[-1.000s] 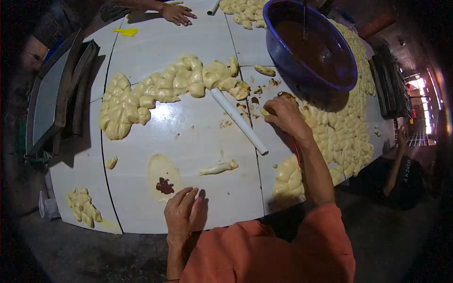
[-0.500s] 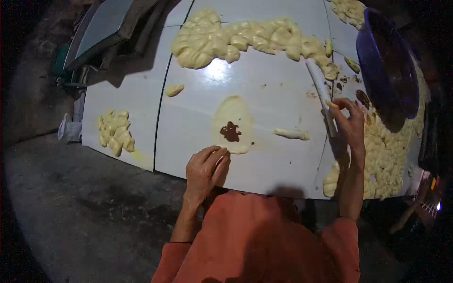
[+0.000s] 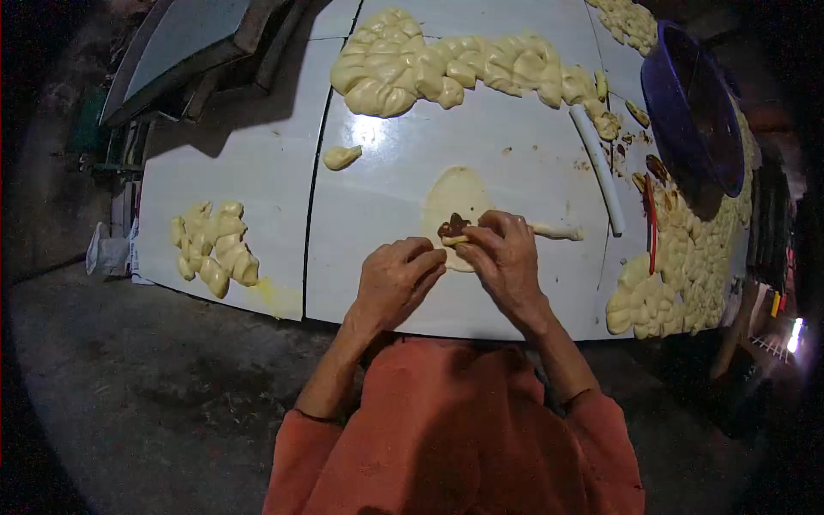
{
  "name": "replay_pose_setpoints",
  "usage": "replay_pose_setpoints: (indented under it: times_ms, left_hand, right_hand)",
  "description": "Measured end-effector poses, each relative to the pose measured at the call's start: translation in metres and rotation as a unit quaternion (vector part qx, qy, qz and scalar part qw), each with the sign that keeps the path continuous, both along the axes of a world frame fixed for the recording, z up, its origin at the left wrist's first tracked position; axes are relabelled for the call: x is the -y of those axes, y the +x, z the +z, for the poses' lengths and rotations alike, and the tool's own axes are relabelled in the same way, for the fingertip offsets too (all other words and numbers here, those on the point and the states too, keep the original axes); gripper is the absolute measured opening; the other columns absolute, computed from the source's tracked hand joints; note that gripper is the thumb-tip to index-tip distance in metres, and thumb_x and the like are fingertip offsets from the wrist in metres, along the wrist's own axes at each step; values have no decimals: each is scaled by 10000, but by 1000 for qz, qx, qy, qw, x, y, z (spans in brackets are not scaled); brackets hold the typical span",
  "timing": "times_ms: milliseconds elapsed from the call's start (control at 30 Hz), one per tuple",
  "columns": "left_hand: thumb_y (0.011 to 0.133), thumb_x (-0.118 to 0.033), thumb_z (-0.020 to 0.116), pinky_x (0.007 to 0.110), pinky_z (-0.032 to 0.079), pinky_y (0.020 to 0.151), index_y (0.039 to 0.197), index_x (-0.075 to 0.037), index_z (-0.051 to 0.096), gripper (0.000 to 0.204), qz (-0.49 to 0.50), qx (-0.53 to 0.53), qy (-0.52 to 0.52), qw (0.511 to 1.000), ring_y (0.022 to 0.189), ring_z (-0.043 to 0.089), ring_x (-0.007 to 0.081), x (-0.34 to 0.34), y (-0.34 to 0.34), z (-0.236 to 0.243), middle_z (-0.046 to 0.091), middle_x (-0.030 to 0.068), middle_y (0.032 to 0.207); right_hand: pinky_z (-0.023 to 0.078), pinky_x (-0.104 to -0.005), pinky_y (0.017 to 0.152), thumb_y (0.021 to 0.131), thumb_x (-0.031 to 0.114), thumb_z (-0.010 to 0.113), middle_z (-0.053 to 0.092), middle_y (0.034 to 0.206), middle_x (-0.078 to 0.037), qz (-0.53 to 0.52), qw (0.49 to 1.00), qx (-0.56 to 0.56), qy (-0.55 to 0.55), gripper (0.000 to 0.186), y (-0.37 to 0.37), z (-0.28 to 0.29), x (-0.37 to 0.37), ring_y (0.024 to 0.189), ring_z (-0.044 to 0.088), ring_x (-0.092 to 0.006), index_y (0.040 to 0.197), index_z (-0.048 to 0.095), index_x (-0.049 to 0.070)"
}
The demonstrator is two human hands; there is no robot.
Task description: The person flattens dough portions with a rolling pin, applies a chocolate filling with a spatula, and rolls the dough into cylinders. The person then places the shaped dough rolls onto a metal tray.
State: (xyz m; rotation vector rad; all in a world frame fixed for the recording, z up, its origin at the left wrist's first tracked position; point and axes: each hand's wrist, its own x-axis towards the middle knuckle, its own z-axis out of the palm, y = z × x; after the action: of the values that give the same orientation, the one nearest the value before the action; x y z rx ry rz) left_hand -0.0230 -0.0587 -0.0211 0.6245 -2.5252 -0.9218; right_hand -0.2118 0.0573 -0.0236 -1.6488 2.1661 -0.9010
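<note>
A thin oval of flattened dough point(image 3: 459, 189) lies on the white table, a dark brown blob of filling point(image 3: 452, 225) on its nearer half. My right hand point(image 3: 508, 262) is closed in a pinch on a small yellow strip point(image 3: 455, 241) at the near side of the filling. The strip's exact kind is not clear. With curled fingers, my left hand point(image 3: 396, 279) touches the dough's near left edge; its fingertips are partly hidden. Just beyond my right hand, a thin dough roll point(image 3: 558, 231) sticks out, its left end covered.
A white rolling pin point(image 3: 598, 167) lies to the right. Dough lumps point(image 3: 386, 73) stretch along the back, more point(image 3: 215, 245) sit left, and yellow pieces point(image 3: 678, 266) cover the right. A purple basin point(image 3: 691, 112) tilts there, near a red stick point(image 3: 651, 227). Trays point(image 3: 184, 43) overhang the far left.
My right hand has come left from beside the rolling pin, bringing the yellow strip to the filling. My left hand stays at the dough's near edge. The red stick now shows.
</note>
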Motion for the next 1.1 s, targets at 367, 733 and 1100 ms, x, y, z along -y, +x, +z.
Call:
replay_pose_setpoints:
  times_ms: [367,733,1100]
  left_hand:
    - [828,-161,807,396,541,689,1035,-121,734,224,-117,-15,-48,992,823,689,256,23,0,-15,706,52,1060]
    - [946,-148,697,445,574,880,1030,-9,693,163,59,1,65,996,1072,688,348,41,-17,-10,686,174,1161]
    - [857,-109,768,435,577,906,1116,-81,727,264,-22,43,59,997,1077,694,342,43,-21,5,661,168,1253]
  right_hand:
    - [496,-418,828,856,223,797,667,1050,-62,71,992,-105,21,237,0,-2,-37,950,645,-262,1035,714,93]
    - [529,-444,843,957,126,662,708,1014,-169,-133,949,276,69,178,-12,15,3,913,671,-332,1091,692,12]
    - [526,-444,860,898,262,752,663,1063,-115,70,995,-11,71,286,-26,12,12,964,649,-314,1115,717,79]
